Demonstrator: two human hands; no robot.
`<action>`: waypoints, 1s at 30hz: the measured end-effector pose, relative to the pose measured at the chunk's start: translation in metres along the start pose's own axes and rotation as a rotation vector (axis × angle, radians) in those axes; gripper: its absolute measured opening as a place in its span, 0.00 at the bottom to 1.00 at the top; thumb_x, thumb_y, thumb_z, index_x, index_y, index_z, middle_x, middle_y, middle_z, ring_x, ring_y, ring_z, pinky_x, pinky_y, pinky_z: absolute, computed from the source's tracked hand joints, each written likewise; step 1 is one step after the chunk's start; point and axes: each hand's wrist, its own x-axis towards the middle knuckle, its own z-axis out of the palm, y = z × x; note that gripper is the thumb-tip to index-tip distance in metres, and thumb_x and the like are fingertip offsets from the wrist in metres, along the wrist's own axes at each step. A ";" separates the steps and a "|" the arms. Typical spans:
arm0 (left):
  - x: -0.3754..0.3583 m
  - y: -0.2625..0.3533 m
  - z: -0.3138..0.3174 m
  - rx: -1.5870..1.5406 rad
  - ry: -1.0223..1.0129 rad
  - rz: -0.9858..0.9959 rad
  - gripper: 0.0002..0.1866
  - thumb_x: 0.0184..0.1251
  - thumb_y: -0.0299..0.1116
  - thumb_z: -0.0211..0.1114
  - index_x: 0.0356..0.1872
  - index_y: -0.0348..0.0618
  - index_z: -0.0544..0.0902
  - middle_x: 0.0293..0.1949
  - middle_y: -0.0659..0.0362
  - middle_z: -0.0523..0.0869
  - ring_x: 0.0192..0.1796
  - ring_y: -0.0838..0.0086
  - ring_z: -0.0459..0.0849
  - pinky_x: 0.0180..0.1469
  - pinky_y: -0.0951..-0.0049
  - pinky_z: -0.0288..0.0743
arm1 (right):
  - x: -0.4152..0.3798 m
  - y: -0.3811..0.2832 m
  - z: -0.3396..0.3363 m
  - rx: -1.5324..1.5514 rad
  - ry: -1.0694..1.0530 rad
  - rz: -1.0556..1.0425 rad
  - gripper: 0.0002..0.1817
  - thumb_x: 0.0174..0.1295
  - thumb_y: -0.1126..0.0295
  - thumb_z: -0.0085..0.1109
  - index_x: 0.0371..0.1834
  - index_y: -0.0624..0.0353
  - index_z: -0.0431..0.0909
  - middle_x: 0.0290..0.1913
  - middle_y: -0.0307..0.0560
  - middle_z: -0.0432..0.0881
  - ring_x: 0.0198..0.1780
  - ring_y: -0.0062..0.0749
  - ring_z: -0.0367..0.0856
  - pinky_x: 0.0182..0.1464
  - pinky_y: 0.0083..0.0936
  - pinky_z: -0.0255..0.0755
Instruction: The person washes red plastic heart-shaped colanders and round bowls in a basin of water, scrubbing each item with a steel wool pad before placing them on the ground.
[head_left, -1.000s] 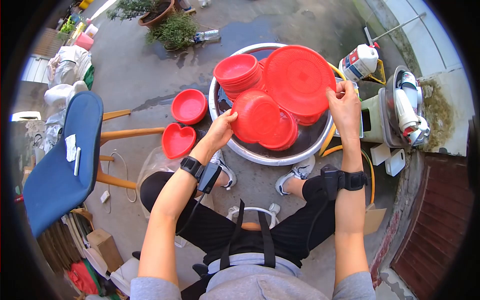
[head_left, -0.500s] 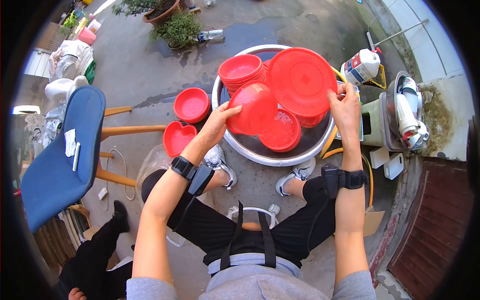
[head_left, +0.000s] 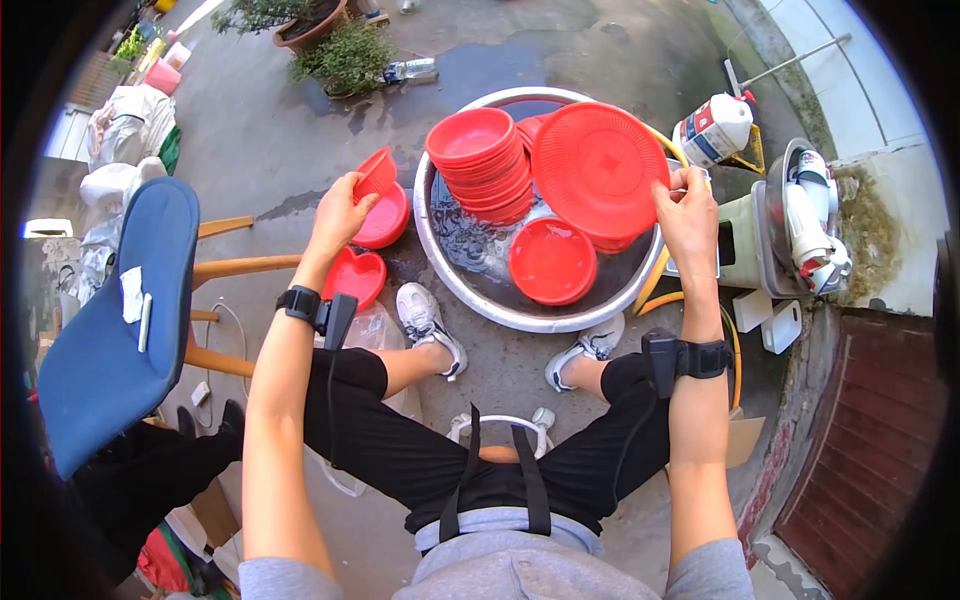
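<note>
My left hand (head_left: pixel 342 208) grips a red plastic bowl (head_left: pixel 376 173), tilted on edge, over a round red bowl (head_left: pixel 383 222) on the ground left of the basin. A heart-shaped red bowl (head_left: pixel 353 278) sits just below that one. With thumb and fingers, my right hand (head_left: pixel 688 215) pinches the right edge of a large red plate (head_left: pixel 598 165) with a ribbed rim. The plate is held over the wide metal basin (head_left: pixel 520 318) and covers part of its contents. Inside the basin are water, a tall stack of red bowls (head_left: pixel 480 170) and another red bowl (head_left: pixel 552 262).
A blue chair (head_left: pixel 120 330) with wooden legs stands at left, a person's dark-clothed leg (head_left: pixel 170 470) below it. At right are a white jug (head_left: pixel 715 130), a yellow hose (head_left: pixel 655 285) and a grey tub (head_left: pixel 790 260) of bottles. Potted plants (head_left: pixel 340 60) stand at the back.
My left hand has carried the red bowl leftward out of the basin to above the bowls on the ground. My right hand stays on the large red plate, almost unmoved.
</note>
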 end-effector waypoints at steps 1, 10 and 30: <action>0.000 -0.005 0.002 0.026 0.015 0.021 0.20 0.59 0.39 0.69 0.49 0.40 0.79 0.43 0.46 0.84 0.49 0.54 0.83 0.49 0.59 0.75 | -0.001 0.000 0.001 -0.008 -0.002 -0.005 0.12 0.56 0.64 0.63 0.34 0.59 0.73 0.28 0.49 0.82 0.31 0.40 0.83 0.38 0.34 0.76; -0.029 0.135 -0.020 -0.629 -0.241 0.127 0.20 0.71 0.40 0.62 0.56 0.38 0.78 0.50 0.55 0.84 0.56 0.73 0.80 0.60 0.72 0.70 | -0.006 -0.017 0.006 0.594 -0.167 0.065 0.11 0.62 0.71 0.64 0.32 0.59 0.69 0.28 0.34 0.75 0.30 0.11 0.72 0.33 0.11 0.73; -0.016 0.145 0.024 -0.711 -0.096 0.180 0.14 0.71 0.33 0.61 0.54 0.40 0.80 0.46 0.60 0.84 0.48 0.76 0.82 0.52 0.75 0.74 | -0.023 -0.038 0.015 0.688 0.036 -0.042 0.17 0.63 0.74 0.60 0.53 0.68 0.75 0.48 0.48 0.83 0.47 0.32 0.82 0.49 0.27 0.75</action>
